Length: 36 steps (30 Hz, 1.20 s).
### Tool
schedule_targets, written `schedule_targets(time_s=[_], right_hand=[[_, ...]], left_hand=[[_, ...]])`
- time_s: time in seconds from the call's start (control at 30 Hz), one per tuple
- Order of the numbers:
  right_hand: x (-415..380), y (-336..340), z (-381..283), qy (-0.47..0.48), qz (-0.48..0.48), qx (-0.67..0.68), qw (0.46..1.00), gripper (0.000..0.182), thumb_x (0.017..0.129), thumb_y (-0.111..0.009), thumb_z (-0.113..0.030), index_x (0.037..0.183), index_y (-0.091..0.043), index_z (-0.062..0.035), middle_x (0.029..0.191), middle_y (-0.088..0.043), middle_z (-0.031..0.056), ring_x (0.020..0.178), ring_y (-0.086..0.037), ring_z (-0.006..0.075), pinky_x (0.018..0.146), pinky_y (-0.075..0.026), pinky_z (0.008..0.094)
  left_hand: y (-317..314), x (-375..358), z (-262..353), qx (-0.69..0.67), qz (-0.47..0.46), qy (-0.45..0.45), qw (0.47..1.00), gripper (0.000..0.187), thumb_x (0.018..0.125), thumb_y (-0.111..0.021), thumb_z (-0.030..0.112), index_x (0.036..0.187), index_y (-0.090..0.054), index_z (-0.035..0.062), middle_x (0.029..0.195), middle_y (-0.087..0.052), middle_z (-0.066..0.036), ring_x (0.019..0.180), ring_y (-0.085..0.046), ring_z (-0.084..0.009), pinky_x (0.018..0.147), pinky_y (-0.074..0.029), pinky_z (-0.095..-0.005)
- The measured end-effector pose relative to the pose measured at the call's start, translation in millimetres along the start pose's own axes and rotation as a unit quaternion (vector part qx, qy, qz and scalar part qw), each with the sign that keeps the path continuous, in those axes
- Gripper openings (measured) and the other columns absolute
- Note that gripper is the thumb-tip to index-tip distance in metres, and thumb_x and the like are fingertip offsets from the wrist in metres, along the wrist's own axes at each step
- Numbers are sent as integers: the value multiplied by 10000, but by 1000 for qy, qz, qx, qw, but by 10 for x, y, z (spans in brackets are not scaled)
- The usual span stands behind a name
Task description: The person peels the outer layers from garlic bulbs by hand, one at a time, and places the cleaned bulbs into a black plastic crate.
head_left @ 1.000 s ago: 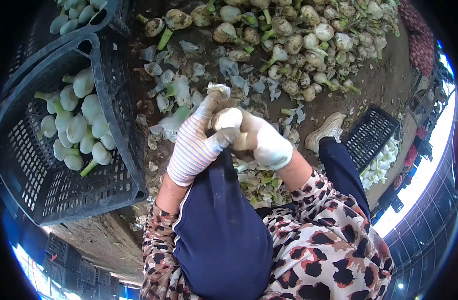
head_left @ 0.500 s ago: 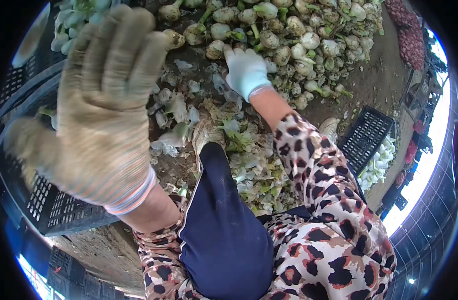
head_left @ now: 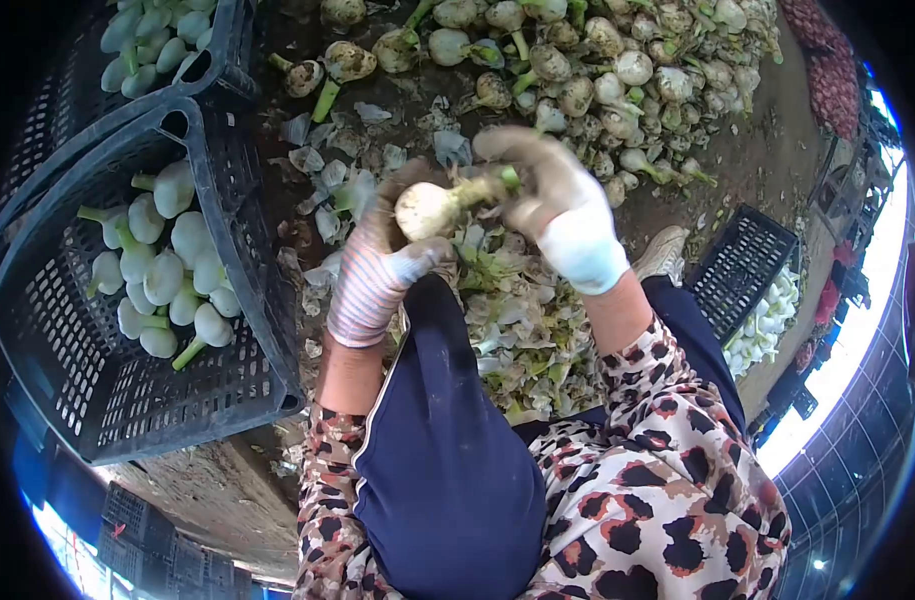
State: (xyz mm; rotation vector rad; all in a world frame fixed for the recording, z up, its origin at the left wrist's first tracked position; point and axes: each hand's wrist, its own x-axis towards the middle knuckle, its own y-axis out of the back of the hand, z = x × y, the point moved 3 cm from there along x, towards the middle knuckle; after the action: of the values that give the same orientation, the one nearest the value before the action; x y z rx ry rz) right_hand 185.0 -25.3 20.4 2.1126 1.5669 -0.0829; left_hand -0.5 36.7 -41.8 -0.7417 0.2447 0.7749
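On the dirt floor [head_left: 772,165], a large black crate [head_left: 239,235] at the left holds clean, pale bulbs [head_left: 164,277] with short green stems. A broad heap of soil-stained bulbs [head_left: 632,75] lies ahead, with leafy peelings [head_left: 522,350] nearer the knees. At the right is a smaller black crate [head_left: 744,260]. The gloved left hand [head_left: 372,270] has its grip partly closed, fingers and thumb around a single bulb [head_left: 426,210] above the peelings. The gloved right hand [head_left: 562,215], blurred, has its grip half open beside the green-tipped stalk [head_left: 477,190]; whether it touches is unclear.
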Motion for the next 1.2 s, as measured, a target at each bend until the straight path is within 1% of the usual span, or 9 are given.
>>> schedule_targets(time_s=[0.03,0.07,0.23,0.27,0.43,0.67,0.93,1.0,1.2], right_hand=[[4,-72,166,-47,57,417,906,534,811,-521,48,1343,-506,10,1148,-632,131,926,-625,151,706,-541,263],[-43,-38,256,-89,159,420,889,544,886,-508,-31,1416,-415,47,1150,-635,156,781,-639,137,640,-532,257],[-277,-270,366,-147,-22,312,938,801,852,-728,-589,1302,-549,49,912,-655,46,599,-540,85,529,-443,232],[-275,-322,447,-164,-46,421,891,703,865,-746,-532,1241,-583,39,975,-664,48,724,-596,93,618,-489,254],[-127,-443,296,-118,-5,361,925,553,871,-789,-363,1241,-595,-1,1100,-666,62,1010,-602,124,892,-505,308],[-200,-360,271,-84,-73,356,928,421,931,-716,-224,1270,-588,-9,1121,-667,57,992,-611,120,879,-512,292],[-176,-406,311,-100,-79,334,934,353,925,-700,-189,1219,-610,-15,1016,-663,21,858,-614,86,720,-515,240],[-138,-358,256,-150,-91,283,943,390,911,-724,-227,1221,-613,-18,997,-664,18,820,-613,81,685,-512,235],[-155,-375,263,-158,-101,332,925,481,869,-780,-307,1223,-622,-21,915,-663,12,725,-604,78,609,-498,234]], left_hand=[[-1,-15,15,-45,22,-23,998,898,736,-849,134,1486,-371,11,1367,-538,-115,1184,-576,-192,994,-497,-325],[-32,-31,39,-44,23,-25,998,898,736,-849,134,1486,-371,11,1367,-538,-115,1184,-576,-192,994,-497,-325],[-155,-94,43,4,68,-80,994,941,711,-834,-24,1520,-359,51,1411,-532,-121,1253,-552,-214,1032,-487,-350],[-170,-95,27,57,67,-100,991,932,711,-834,-32,1517,-374,57,1412,-536,-116,1264,-548,-215,1043,-480,-352],[-173,-127,113,321,89,-167,928,836,669,-894,63,1415,-516,83,1395,-559,-152,1241,-585,-266,1039,-478,-358],[-220,-210,212,246,91,-104,959,903,644,-906,21,1442,-483,51,1281,-633,-111,1174,-593,-191,1033,-475,-340],[-77,-220,88,-168,45,62,983,972,665,-936,248,1448,-438,-39,1291,-620,-139,1113,-641,-217,936,-536,-323],[-62,-211,99,-167,26,101,980,947,685,-921,193,1461,-424,-28,1318,-602,-136,1154,-619,-218,979,-518,-346],[-141,-234,127,109,80,-95,986,916,649,-913,38,1452,-472,20,1344,-591,-118,1226,-578,-221,1039,-484,-364]])
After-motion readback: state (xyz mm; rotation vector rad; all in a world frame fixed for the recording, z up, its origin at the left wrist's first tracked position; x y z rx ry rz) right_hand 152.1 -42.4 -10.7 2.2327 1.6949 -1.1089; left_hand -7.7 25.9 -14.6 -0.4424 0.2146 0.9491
